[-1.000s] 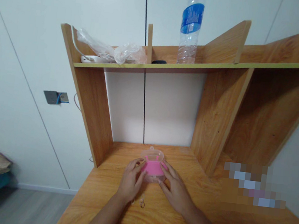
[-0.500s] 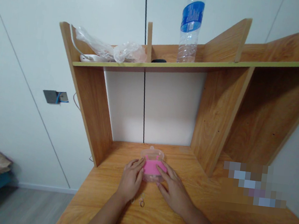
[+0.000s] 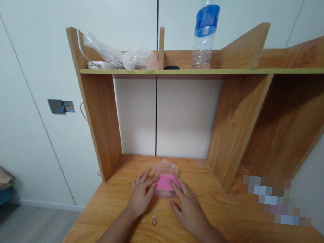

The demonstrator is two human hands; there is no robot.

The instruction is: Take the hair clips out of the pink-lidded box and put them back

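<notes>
A small clear plastic box point(image 3: 165, 194) stands on the desk with its clear lid point(image 3: 166, 166) raised at the back. Over the box lies a flat pink piece point(image 3: 164, 182) with two small prongs on its far edge. My left hand point(image 3: 141, 193) is at its left side, fingers spread, with fingertips touching the pink edge. From the right, my right hand point(image 3: 186, 204) has its stretched fingers lying on the pink surface and its thumb apart. Whether any fingers grip beneath the piece is hidden. Small rings point(image 3: 154, 221) lie on the desk nearer to me.
A wooden shelf point(image 3: 185, 74) spans the desk point(image 3: 115, 225), holding a water bottle point(image 3: 204, 36), plastic bags point(image 3: 140, 58) and a white device point(image 3: 98, 65). Upright panels point(image 3: 94, 125) stand left and right. A blurred patch point(image 3: 272, 204) covers something at right.
My left fingers have lifted and spread a little more, with some now off the pink piece. My right hand stays on it, its thumb slightly farther from the box. The view has shifted slightly.
</notes>
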